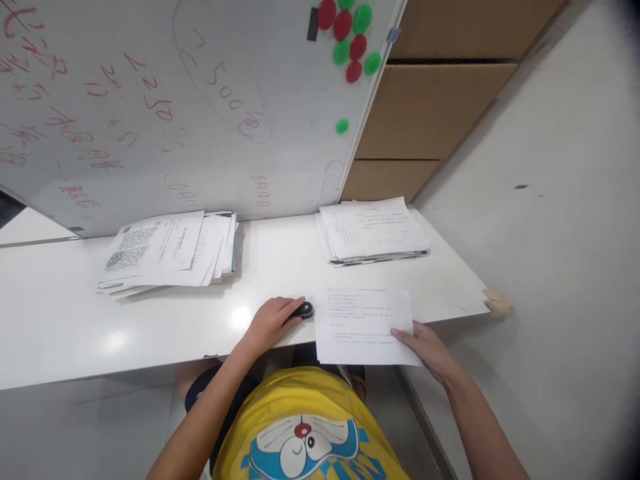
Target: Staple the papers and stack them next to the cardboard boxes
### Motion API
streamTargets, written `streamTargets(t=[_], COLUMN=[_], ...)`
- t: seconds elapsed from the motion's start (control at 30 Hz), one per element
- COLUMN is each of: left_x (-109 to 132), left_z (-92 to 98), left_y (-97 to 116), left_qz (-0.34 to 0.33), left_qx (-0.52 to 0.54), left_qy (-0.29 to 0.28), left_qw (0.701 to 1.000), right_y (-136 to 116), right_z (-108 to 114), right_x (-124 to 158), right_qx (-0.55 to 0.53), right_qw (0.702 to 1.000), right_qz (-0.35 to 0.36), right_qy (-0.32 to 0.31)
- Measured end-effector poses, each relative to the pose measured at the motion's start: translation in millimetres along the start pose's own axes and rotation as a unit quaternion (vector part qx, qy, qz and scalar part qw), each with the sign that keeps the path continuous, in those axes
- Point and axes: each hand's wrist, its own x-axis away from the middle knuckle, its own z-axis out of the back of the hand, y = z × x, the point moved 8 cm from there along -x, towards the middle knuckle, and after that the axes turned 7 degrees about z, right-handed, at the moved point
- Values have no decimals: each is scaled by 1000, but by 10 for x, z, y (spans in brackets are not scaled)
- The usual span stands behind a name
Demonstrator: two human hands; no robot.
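Right hand (423,347) pinching one sheet (357,320), left hand (274,323) gripping one stapler (306,310), long axis pointing right, two paper stacks (375,230) beyond

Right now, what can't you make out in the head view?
Head view:
Held sheet: print too small and blurred to read.
Black object: partly covered by left hand; kind unclear.
Right hand: fingers hidden by the sheet.
Whiteboard: top cut off by upper edge.

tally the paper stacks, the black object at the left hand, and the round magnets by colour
Paper stacks: 2
Black object: 1
Red magnets: 4
Green magnets: 5, one cut off by the frame
Total: 12
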Motion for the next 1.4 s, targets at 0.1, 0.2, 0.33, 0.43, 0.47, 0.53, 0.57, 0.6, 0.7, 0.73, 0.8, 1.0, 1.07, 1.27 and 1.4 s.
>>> streamTargets(t=[0.1, 0.2, 0.33, 0.43, 0.47, 0.53, 0.57, 0.6, 0.7, 0.73, 0.8, 1.0, 1.07, 1.27, 1.4], left_x=[-6, -15, -34, -49, -52, -54, -52, -51, -55, -61, -74, -90, -80, 181, 615], left_z=[28, 53, 34, 3, -5, -27, -41, -55, -83, -86, -101, -119, -82, 327, 790], left_y=[30, 37, 61, 83, 85, 90, 91, 93, 85, 81, 83, 87, 115, 76, -334], left_qz=[-14, -13, -19, -24, -26, -34, -39, -46, -53, -52, -56, -63, -62, -10, 82], left_qx=[-11, -10, -20, -31, -35, -40, -41, -40, -33, -30, -27, -39, -48, -45, -62], left_qy=[17, 29, 24, 18, 18, 17, 14, 10, -5, -11, -28, -49, -40, 43, 137], left_qw=[1000, 999, 999, 999, 999, 999, 998, 998, 998, 998, 998, 996, 996, 998, 985], right_y=[-14, -64, -124, -136, -139, -140, -137, -133, -120, -119, -128, -209, -255, -543, -1083], right_z=[-61, -112, -230, -259, -259, -261, -260, -257, -242, -235, -219, -244, -240, 232, 768], right_x=[-13, -21, -17, -22, -24, -23, -20, -17, -13, -14, -24, -77, -107, -525, -1078], right_qx=[-1, 5, 3, -11, -17, -25, -27, -30, -35, -32, -20, 13, 19, 29, 2], right_qw=[1000, 1000, 998, 998, 998, 998, 998, 998, 998, 998, 998, 998, 997, 996, 966], right_qz=[-6, -4, 3, 1, 2, 5, 6, 7, 6, 6, 7, 26, 41, 88, 211], right_qy=[-12, -26, -69, -68, -64, -60, -59, -58, -59, -60, -58, -51, -59, -14, 152])
